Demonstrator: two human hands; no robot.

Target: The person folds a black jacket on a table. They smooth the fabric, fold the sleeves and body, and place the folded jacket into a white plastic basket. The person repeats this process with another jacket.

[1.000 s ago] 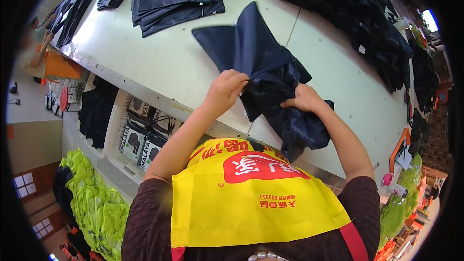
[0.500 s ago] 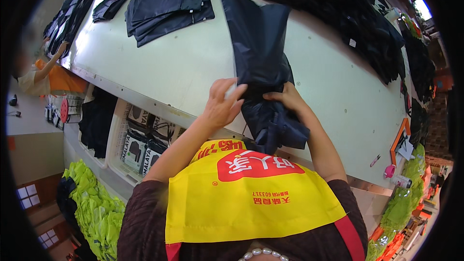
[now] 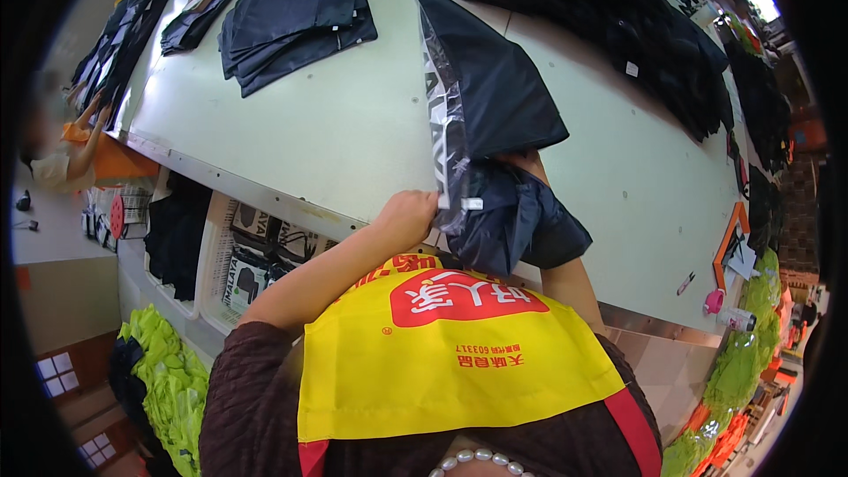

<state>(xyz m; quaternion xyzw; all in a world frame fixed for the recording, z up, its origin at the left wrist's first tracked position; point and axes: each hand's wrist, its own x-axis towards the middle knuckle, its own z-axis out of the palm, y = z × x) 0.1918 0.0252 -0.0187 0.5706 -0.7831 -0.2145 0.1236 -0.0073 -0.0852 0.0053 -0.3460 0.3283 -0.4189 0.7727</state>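
A dark navy folded cloth (image 3: 508, 79) with a smooth sheen stands tilted over the table, its tip pointing away from me. Along its left edge runs a clear plastic bag (image 3: 448, 124) with black-and-white print. My left hand (image 3: 409, 215) is closed on the lower end of that bag, close to a small white tag (image 3: 473, 204). On the other side, my right hand (image 3: 528, 164) grips the cloth from beneath; most of its fingers are hidden by the fabric. A loose, crumpled part of the cloth hangs over my right forearm near the table's front edge.
Stacked dark folded cloths (image 3: 296, 18) lie at the far left, and a large dark pile (image 3: 592, 26) at the far right. White baskets (image 3: 216, 256) with packaged goods stand below the table's left edge. An orange frame (image 3: 731, 243) lies right. Another person's hand (image 3: 93, 115) works far left.
The cloth's upper part has swung open to the right, exposing the printed plastic bag. My left hand has moved down and closed on the bag; my right hand has gone under the cloth.
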